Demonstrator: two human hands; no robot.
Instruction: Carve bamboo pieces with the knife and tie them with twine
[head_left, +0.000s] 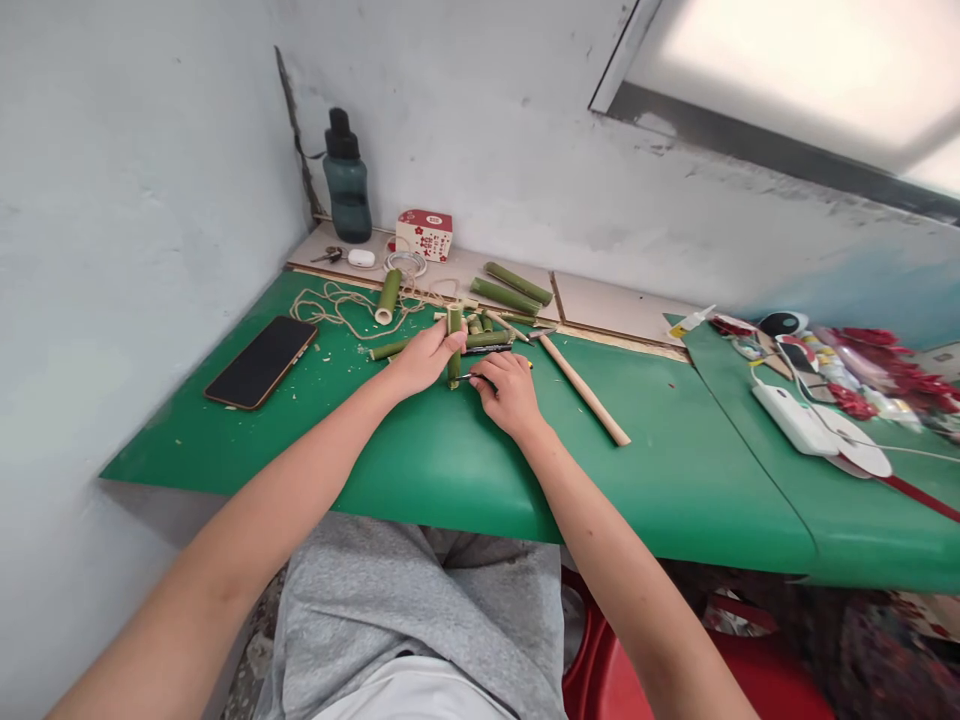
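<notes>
A green bamboo piece (pixel 454 350) stands roughly upright at the middle of the table, and the fingers of my left hand (pixel 429 357) are closed round its upper part. My right hand (pixel 510 390) is closed on a slim dark tool, whose narrow tip (pixel 466 376) meets the lower end of the bamboo. A bit of yellow shows past my right knuckles; most of the tool is hidden in the hand, so its exact kind is unclear. Behind my hands lie short bamboo pieces (pixel 491 339). A hammer (pixel 585 390) with a pale wooden handle lies to the right.
A phone (pixel 262 362) lies left, near tangled twine (pixel 334 305) and a bamboo tube (pixel 388 298). Along the wall are a bottle (pixel 349 195), a small box (pixel 424 235), a tape roll (pixel 405 264) and bamboo lengths (pixel 506 296). A white glue gun (pixel 795 418) lies among clutter at right.
</notes>
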